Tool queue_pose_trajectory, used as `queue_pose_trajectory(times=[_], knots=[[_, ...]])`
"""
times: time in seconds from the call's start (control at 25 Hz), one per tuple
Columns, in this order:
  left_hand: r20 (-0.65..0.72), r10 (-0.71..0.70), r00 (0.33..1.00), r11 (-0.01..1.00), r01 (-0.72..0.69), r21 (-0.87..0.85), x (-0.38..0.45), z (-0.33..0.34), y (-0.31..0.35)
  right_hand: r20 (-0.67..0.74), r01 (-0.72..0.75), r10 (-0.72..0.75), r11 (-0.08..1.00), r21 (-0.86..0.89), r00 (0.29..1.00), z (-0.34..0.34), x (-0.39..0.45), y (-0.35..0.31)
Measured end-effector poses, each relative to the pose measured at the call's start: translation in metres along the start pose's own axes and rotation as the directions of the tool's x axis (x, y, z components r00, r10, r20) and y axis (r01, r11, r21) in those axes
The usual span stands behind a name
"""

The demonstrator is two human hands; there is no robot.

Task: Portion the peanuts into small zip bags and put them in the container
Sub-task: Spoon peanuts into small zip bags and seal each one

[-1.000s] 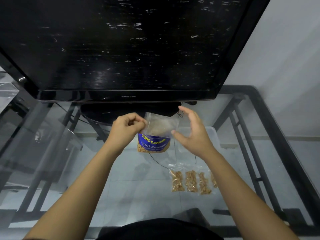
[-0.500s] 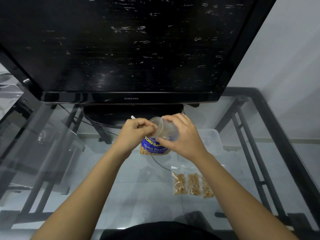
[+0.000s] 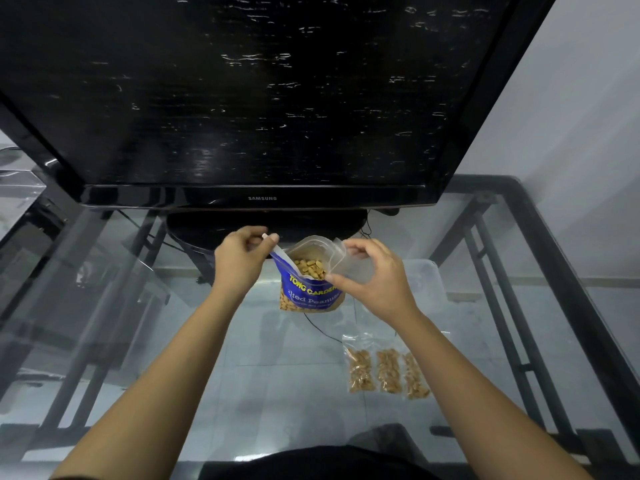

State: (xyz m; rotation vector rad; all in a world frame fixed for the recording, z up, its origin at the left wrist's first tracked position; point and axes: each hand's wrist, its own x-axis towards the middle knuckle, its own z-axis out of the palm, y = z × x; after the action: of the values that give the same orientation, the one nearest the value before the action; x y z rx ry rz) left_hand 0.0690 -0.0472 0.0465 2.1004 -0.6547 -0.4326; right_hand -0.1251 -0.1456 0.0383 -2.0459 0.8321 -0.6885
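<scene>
Centre frame: left hand [image 3: 242, 258] pinches the open peanut pack [image 3: 309, 284]; right hand [image 3: 372, 271] grips an empty zip bag [image 3: 348, 268] beside its mouth. Risk: misaligned openings would spill peanuts onto the glass surface [image 3: 242, 375].

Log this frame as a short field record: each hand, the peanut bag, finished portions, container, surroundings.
left hand: left hand pinches the top edge of the blue peanut bag
right hand: right hand grips an empty small zip bag at the peanut bag's mouth
peanut bag: open, peanuts visible inside
finished portions: filled zip bags lie side by side on the glass table
container: clear container beyond the right hand; contents cannot be told
surroundings: television at the table's far side
</scene>
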Motion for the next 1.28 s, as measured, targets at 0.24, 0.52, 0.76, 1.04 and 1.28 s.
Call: queue_pose_trajectory(times=[0.24,0.52,0.76,1.04,1.28], knots=[[0.31,0.267,0.912,0.943,-0.314,0.111,-0.01,0.004,0.013,0.049,-0.198,0.194,0.973,0.116,0.98,0.002,-0.006,0.013],[0.122,0.221,0.967,0.958,-0.239,0.16,-0.003,0.012,0.008,0.078,-0.269,0.258,0.941,0.205,0.963,0.002,-0.009,0.02],[0.08,-0.157,0.984,0.976,0.167,-0.138,0.004,0.027,0.007,0.12,-0.293,0.275,0.939,0.18,0.954,-0.002,-0.009,0.021],[0.077,-0.276,0.958,0.915,0.287,-0.283,0.005,0.028,0.007,0.141,-0.304,0.282,0.937,0.172,0.949,-0.004,-0.01,0.019],[0.164,-0.308,0.937,0.863,0.347,-0.367,0.014,0.024,-0.006,0.151,-0.299,0.275,0.939,0.17,0.95,-0.005,-0.008,0.02]])
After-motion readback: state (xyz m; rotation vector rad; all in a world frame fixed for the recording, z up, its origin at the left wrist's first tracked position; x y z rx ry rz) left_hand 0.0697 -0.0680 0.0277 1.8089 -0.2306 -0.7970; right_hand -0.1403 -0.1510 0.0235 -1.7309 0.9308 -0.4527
